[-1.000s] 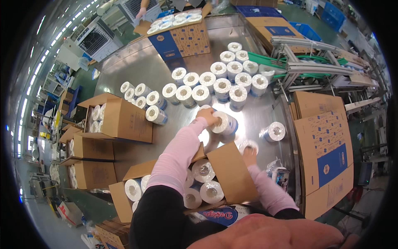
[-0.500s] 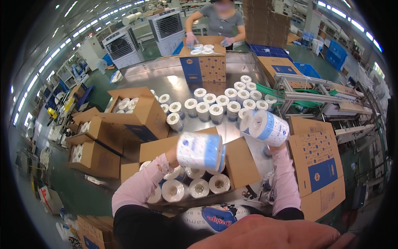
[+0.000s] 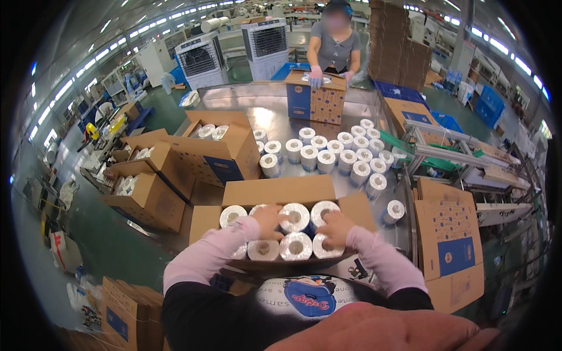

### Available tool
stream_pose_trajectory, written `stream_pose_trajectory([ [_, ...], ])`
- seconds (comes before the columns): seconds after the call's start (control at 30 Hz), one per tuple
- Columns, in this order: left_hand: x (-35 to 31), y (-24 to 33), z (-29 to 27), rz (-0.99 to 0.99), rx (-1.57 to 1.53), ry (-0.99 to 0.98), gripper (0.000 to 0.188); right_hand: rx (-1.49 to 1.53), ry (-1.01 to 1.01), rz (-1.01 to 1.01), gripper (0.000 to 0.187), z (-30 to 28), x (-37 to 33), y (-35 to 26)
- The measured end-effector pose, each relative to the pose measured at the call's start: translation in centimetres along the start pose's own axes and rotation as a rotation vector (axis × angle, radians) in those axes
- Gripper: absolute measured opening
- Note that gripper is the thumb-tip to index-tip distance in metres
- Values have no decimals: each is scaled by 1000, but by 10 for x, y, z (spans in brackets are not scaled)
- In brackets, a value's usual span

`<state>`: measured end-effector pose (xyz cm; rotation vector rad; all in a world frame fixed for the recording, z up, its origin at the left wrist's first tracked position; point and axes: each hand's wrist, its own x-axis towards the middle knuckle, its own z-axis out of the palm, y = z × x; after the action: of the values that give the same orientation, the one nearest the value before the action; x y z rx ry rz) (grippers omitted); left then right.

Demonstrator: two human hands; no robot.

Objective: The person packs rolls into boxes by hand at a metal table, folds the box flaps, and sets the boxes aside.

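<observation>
Rolls (image 3: 295, 246) stand in two rows inside an open box (image 3: 278, 190) at the near side of the table (image 3: 263, 112). The left hand (image 3: 269, 222) and right hand (image 3: 336, 228) lie over them; whether either is clamped on one, I cannot tell. Loose rolls (image 3: 326, 162) stand farther away.

Bright ceiling strip lights (image 3: 499, 46); glare on metal table (image 3: 261, 112); edges fisheye-bent, corners black; far detail soft
</observation>
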<state>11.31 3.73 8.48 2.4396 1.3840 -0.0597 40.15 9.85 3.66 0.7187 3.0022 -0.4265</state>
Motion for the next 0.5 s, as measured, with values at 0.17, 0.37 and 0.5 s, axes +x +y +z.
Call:
stream_pose_trajectory([
  [0.17,-91,-92,2,-554,-76,496,64,294,179,-20,38,19,-43,-22],
  [0.37,-180,-147,62,-1224,-433,289,68,262,732,755,24,43,-133,61],
  [0.5,-171,-80,34,-1087,-447,446,70,811,649,644,36,33,-113,61],
])
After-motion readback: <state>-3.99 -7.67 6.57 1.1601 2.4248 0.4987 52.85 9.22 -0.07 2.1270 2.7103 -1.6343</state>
